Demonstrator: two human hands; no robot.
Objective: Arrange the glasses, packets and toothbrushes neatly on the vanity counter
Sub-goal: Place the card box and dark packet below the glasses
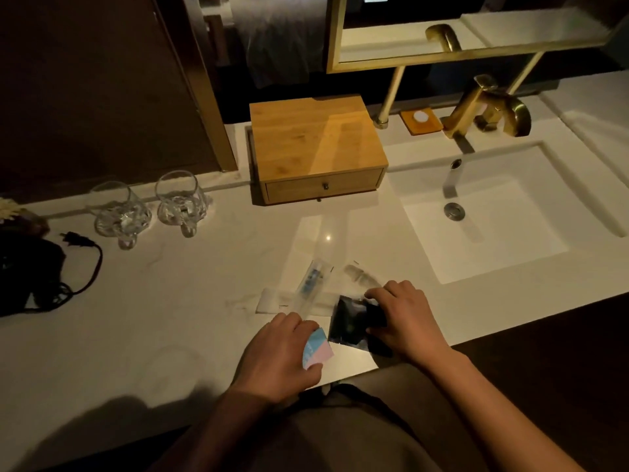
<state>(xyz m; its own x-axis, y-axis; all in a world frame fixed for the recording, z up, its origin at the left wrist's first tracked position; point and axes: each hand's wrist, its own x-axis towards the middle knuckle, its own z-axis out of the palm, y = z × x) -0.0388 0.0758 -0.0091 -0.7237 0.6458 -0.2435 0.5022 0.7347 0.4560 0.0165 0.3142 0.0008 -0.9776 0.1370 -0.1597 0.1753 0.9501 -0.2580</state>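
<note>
A: What do the left fingers (296, 323) have?

B: The left hand (275, 356) curls them over a pink packet (318, 349) with a blue half, thumb under it, low over the surface (153, 318) near its front edge.

A: And the right?

B: The right hand (405, 321) pinches a black packet (350, 321), with its fingers (384, 292) bent over the far edge and the thumb at the near one. That packet sits just right of the left fingertips, tilted. I cannot tell whether it touches the surface.

A: What lies past the fingers?

B: Just beyond the left ones, a toothbrush (311, 279) in a clear sleeve lies flat, angled away. A white packet (272, 301) lies crosswise at its near end, slightly left of those fingers. Just beyond the right fingers is another clear wrapper (360, 275), its contents too blurred to name.

A: The glasses?

B: A glass (119, 212) and a second glass (180, 202) stand upright side by side, well beyond and left of the left fingers, near the back edge.

A: Anything else?

B: A wooden box (316, 144) with a drawer stands at the back, straight beyond both hands. The sink (493, 216) is beyond and right of the right fingers, with a brass tap (483, 107) behind it. A black cord (85, 260) lies far left of the left fingers.
</note>
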